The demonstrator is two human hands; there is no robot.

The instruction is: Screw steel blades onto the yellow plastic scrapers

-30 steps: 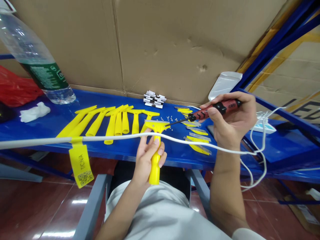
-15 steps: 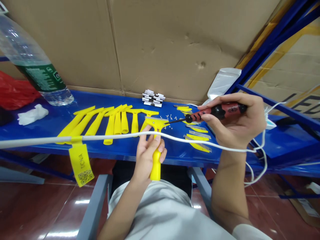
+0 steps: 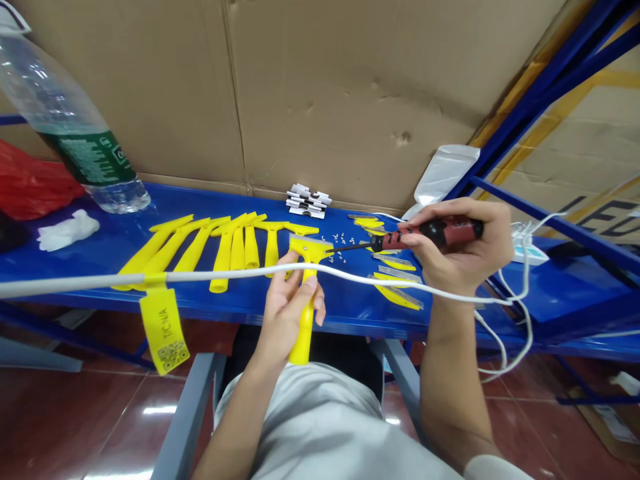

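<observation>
My left hand (image 3: 287,307) is closed around the handle of a yellow scraper (image 3: 301,333), its wide head pointing away from me with a blade along the far edge. In my right hand (image 3: 463,250) is a red and black screwdriver (image 3: 400,239), its shaft reaching left to the right side of the scraper head. Whether the tip touches a screw is too small to tell. Several yellow scraper handles (image 3: 223,260) lie in a row at the left. Small screws (image 3: 340,240) are scattered beyond the scraper head. Blades and yellow covers (image 3: 397,275) form a column near my right hand.
A white cable (image 3: 240,273) with a yellow tag (image 3: 165,330) crosses in front of the blue table (image 3: 175,197). At the left are a water bottle (image 3: 95,157), crumpled tissue (image 3: 69,231) and red bag (image 3: 35,183). A stack of white-and-black pieces (image 3: 309,201) stands by the cardboard.
The scraper's handle end has swung slightly left with my left hand. My right hand and the screwdriver have shifted a little left, and the screwdriver is still at the scraper head.
</observation>
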